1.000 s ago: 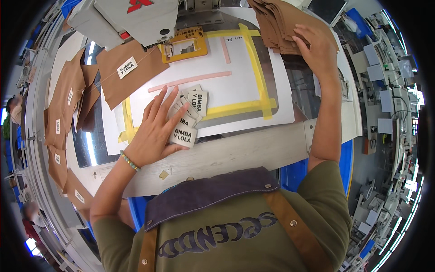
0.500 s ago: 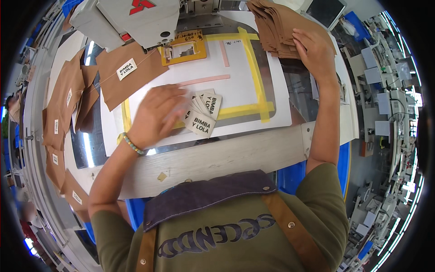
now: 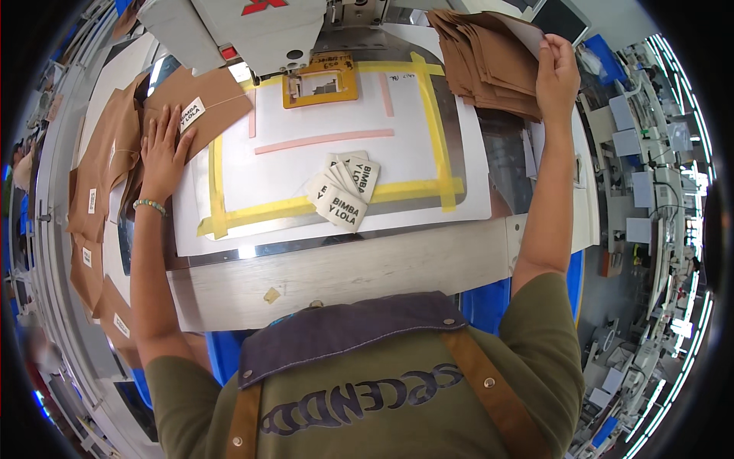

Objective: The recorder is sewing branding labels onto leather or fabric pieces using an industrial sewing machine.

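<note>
My left hand point(image 3: 162, 157) lies flat, fingers spread, on a brown fabric piece point(image 3: 222, 103) that bears a white label point(image 3: 193, 113) at the left of the worktop. At the far right, my right hand point(image 3: 558, 76) pinches the corner of the top brown piece point(image 3: 527, 32) on a stack of brown pieces point(image 3: 489, 76). That corner is turned up and shows a paler underside. Between the hands, a loose fan of white labels point(image 3: 345, 208) rests on a white sheet point(image 3: 306, 172) framed with yellow tape point(image 3: 438, 138) and marked with pink strips point(image 3: 325, 142).
A white sewing machine head point(image 3: 264, 34) overhangs the far side, beside a yellow clamp frame point(image 3: 321, 96). More labelled brown pieces point(image 3: 88, 229) hang down the left edge. A pale board point(image 3: 344, 264) runs along the near side, with blue bins point(image 3: 485, 302) below.
My left hand has moved left from beside the labels onto the labelled brown piece, which has shifted left. My right hand has lifted the top piece's corner off the stack.
</note>
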Available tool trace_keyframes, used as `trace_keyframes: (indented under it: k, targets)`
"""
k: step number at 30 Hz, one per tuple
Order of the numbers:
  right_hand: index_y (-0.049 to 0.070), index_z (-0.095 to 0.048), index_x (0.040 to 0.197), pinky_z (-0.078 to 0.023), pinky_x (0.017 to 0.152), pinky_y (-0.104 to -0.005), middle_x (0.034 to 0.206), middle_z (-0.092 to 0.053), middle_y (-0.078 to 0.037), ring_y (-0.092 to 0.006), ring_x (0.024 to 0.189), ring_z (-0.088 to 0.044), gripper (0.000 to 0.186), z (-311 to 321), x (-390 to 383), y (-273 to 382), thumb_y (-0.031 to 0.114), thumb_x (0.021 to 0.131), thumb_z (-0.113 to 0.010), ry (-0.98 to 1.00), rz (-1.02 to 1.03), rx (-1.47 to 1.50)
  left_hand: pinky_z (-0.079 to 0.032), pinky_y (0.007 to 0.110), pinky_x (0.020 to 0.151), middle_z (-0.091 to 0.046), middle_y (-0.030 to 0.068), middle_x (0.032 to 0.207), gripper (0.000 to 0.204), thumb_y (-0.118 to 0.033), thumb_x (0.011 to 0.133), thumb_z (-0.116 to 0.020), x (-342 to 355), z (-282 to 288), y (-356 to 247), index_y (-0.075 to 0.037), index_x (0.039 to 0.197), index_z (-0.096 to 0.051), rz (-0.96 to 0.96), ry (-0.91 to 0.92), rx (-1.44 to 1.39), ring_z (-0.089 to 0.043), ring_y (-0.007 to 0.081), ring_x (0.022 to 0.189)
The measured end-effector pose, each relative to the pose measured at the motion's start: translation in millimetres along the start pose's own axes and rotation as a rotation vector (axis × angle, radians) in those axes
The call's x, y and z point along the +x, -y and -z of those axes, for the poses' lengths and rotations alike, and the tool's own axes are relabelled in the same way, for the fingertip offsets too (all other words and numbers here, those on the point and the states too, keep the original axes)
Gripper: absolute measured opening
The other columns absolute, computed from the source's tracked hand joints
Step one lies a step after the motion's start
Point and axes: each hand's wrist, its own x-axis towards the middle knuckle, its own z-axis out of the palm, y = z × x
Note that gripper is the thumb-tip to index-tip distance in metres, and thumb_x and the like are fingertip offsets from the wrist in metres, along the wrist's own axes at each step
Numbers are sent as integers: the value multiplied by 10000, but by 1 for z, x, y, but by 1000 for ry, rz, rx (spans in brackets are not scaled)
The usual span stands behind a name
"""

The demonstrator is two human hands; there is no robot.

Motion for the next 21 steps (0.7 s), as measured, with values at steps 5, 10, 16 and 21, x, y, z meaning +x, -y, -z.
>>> trace_keyframes:
  k: [5,10,16,21]
  targets:
    - [61,-724,1190,-569,924,-423,1098,-789,-115,-320,1008,-745,187,-25,-14,56,166,1089,-607,336,346,-155,-305,503,1303,-555,115,1639,513,-341,1095,-622,-13,29,-14,-88,1541,-606,-150,-242,-33,-450,357,1554]
    - [87,-731,1122,-542,997,-434,1055,-771,-73,-298,1014,-725,170,-71,-69,82,94,974,-648,620,713,-186,-571,447,1017,-736,104,1335,404,-29,908,-802,-30,79,-134,-62,1304,-733,-415,-373,-397,-702,334,1208]
    - [100,-713,1043,-537,996,-419,976,-735,-53,-250,976,-722,171,-95,-119,129,70,879,-674,634,725,49,-608,406,929,-745,97,1226,418,-86,845,-809,-22,77,-237,-52,1250,-709,-787,-353,-420,-712,286,1101]
    - [81,-728,1069,-549,996,-428,1026,-754,-48,-242,1025,-729,191,-81,-128,134,74,880,-702,700,684,67,-601,377,856,-705,67,1058,239,-62,830,-737,-2,59,-249,-59,1065,-695,-819,-288,-402,-689,262,1023]
